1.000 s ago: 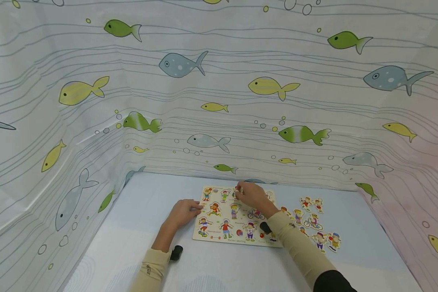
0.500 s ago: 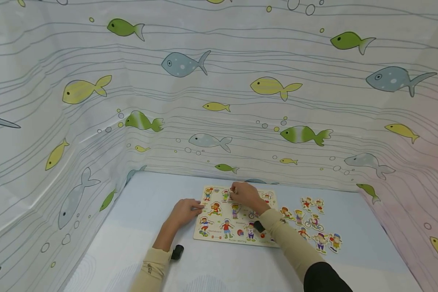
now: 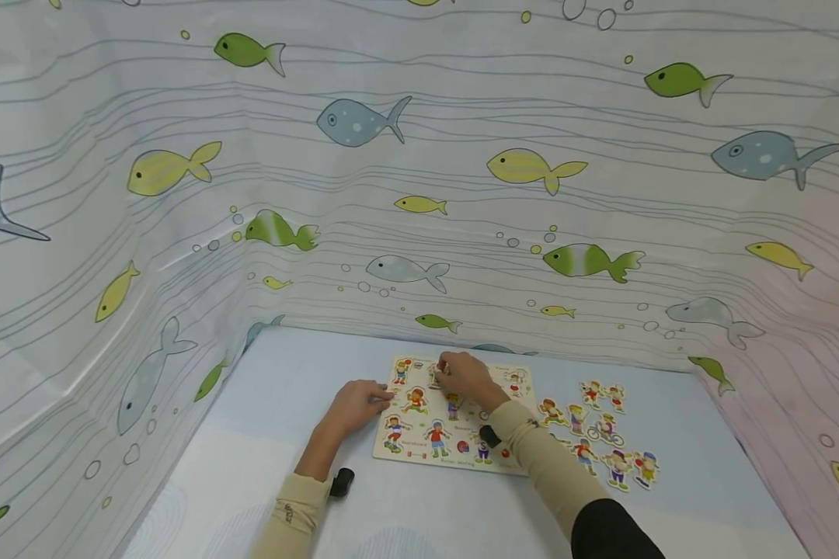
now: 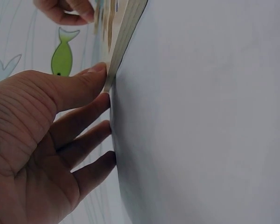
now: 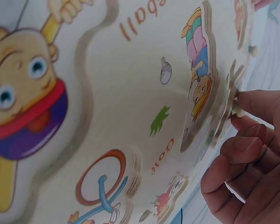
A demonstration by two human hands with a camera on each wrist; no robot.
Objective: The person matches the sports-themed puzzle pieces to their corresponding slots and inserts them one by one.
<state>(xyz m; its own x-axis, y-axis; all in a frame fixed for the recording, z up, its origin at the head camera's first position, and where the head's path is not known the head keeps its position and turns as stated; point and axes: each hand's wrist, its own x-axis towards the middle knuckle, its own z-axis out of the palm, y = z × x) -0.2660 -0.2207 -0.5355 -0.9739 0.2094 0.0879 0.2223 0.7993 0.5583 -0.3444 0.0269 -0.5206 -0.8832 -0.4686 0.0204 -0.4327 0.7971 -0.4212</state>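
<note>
Noting the shift first: the right-hand grip (image 3: 464, 376) is now working farther left along the top row of the picture board (image 3: 433, 409) than a second ago, when it was covering a spot nearer the row's middle. Its fingers are partly hiding the figure second from the left, which was showing clear in that earlier frame. The right sleeve (image 3: 548, 462) is also lying farther left, now uncovering more of the loose figures. The left-hand grip (image 3: 355, 405) is staying at the board's left edge, as before.

Grip states: the right-hand grip is pinching a cutout piece (image 5: 225, 117) between thumb and forefinger, at the top row of the board; whether the piece is sitting fully down, I am not able to tell. The left-hand grip is holding nothing; its thumb is touching the board's edge and its fingers are stretching out beside it.

Counts: one board is lying on the counter (image 3: 419, 505). Eight loose figures (image 3: 617, 470) are showing to its right: two at the back, three in the middle, three in front. Three figures are showing down the board's left side. Two dark wrist devices (image 3: 342, 483) are showing, one per arm
</note>
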